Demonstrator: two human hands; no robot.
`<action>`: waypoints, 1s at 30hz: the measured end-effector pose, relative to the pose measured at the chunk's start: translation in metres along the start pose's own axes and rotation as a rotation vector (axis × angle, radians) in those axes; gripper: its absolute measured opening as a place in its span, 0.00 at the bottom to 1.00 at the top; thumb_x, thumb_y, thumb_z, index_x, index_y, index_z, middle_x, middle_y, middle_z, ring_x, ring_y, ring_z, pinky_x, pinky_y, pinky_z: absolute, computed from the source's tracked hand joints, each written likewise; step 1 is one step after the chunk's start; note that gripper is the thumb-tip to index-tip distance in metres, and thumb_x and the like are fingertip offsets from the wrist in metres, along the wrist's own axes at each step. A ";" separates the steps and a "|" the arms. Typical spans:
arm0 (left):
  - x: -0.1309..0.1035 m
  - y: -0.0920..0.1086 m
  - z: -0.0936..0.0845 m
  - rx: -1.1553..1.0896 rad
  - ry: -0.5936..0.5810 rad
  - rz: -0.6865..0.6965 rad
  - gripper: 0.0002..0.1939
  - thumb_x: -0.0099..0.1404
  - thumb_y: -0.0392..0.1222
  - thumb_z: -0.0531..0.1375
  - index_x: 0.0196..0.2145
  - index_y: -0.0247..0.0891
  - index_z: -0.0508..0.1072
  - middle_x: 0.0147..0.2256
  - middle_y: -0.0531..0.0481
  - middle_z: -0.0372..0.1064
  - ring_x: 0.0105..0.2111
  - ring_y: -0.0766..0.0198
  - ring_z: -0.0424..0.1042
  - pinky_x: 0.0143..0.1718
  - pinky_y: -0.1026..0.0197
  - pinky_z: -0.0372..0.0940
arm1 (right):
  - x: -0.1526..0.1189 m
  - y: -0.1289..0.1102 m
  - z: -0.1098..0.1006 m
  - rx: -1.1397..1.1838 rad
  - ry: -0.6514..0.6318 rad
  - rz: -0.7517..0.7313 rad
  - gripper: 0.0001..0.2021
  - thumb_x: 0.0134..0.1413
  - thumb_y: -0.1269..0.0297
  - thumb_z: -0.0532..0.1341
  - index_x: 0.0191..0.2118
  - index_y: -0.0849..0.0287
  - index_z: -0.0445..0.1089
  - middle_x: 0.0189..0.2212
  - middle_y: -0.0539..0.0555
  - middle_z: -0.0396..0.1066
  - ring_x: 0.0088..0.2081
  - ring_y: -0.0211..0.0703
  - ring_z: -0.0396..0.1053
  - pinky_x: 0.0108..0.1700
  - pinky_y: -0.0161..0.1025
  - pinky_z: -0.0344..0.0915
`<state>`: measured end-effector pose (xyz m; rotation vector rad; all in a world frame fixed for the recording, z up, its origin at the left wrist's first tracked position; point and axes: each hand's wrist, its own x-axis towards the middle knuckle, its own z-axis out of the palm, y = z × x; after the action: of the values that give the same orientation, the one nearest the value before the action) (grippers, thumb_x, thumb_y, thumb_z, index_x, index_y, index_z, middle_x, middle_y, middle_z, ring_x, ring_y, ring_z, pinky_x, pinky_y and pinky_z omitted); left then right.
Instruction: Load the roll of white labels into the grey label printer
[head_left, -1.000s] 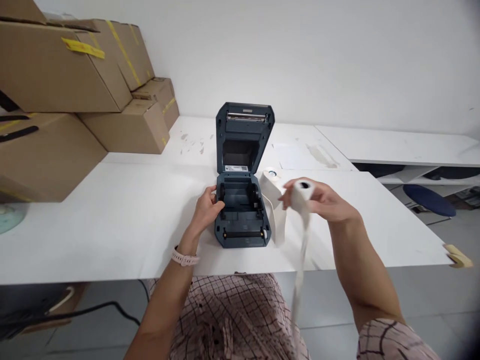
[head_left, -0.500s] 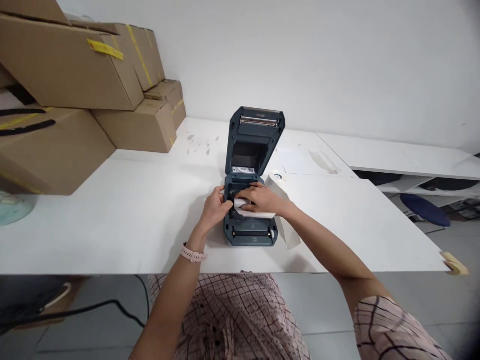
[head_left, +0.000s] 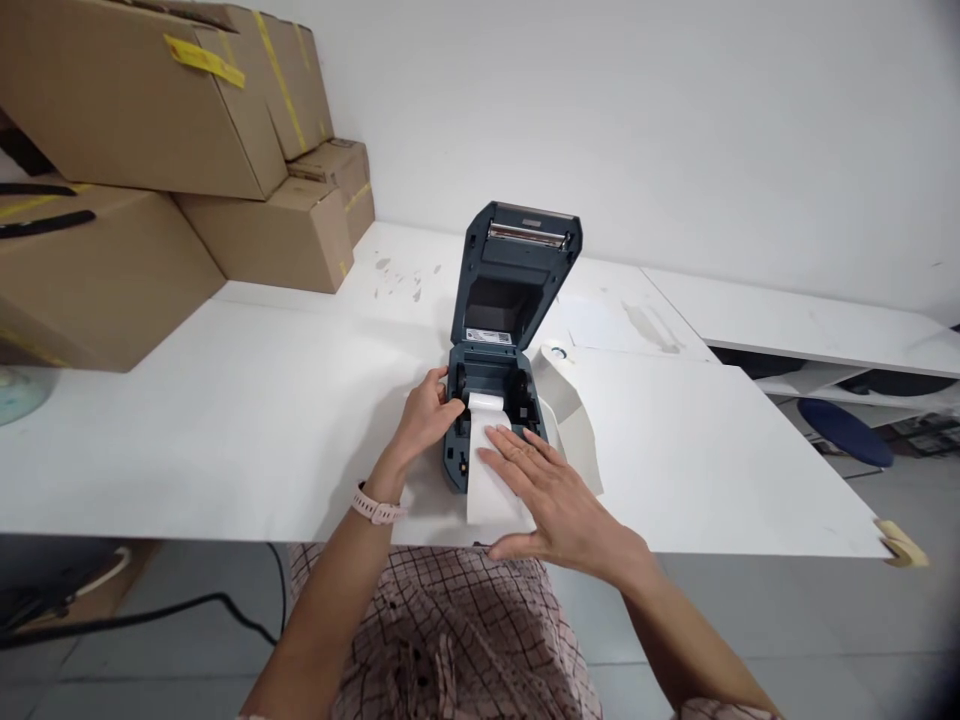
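Note:
A dark grey label printer [head_left: 517, 272] stands on the table with its lid tipped back. Inside its bay lies a small white label roll [head_left: 486, 402], and a paper strip [head_left: 489, 482] from it runs over the printer's front edge toward me. My left hand [head_left: 427, 412] grips the left side of the printer, thumb on the rim of the bay. Stretched out flat, the fingers of my right hand [head_left: 555, 500] rest on the right part of the strip. That hand hides the printer's front right corner.
Cardboard boxes [head_left: 262, 240] are stacked on the left of the white table [head_left: 300, 440]. Right of the printer lies a loose curled paper strip [head_left: 581, 435], with a small roll end [head_left: 559, 353] beside it. A blue stool [head_left: 844, 432] stands beyond the table's right edge.
My right hand has come out of the printer bay toward me and flattened. The paper strip now extends over the printer's front. My left hand keeps its hold on the printer's side.

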<state>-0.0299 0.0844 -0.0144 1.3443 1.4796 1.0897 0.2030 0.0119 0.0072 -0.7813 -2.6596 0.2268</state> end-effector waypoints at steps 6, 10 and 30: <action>0.002 -0.003 0.000 0.013 -0.001 0.007 0.35 0.54 0.36 0.59 0.61 0.32 0.68 0.23 0.59 0.60 0.25 0.63 0.62 0.30 0.60 0.56 | -0.001 -0.003 0.011 -0.002 0.066 0.059 0.38 0.62 0.47 0.67 0.72 0.50 0.56 0.71 0.61 0.58 0.71 0.60 0.60 0.70 0.68 0.59; 0.003 -0.003 0.000 0.042 0.005 0.013 0.35 0.54 0.37 0.59 0.61 0.30 0.68 0.23 0.59 0.59 0.25 0.63 0.61 0.30 0.61 0.56 | 0.002 -0.006 0.023 0.039 0.260 0.109 0.21 0.69 0.68 0.58 0.65 0.48 0.66 0.61 0.56 0.74 0.65 0.54 0.70 0.65 0.65 0.68; 0.001 0.000 0.001 0.065 0.019 -0.022 0.34 0.56 0.41 0.64 0.61 0.34 0.66 0.27 0.54 0.70 0.28 0.61 0.69 0.33 0.59 0.62 | -0.007 0.002 0.029 0.159 0.339 0.058 0.31 0.68 0.71 0.59 0.71 0.37 0.57 0.62 0.51 0.72 0.65 0.51 0.69 0.62 0.64 0.70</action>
<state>-0.0288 0.0855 -0.0152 1.3623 1.5527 1.0510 0.1982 0.0080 -0.0217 -0.7699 -2.2734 0.2888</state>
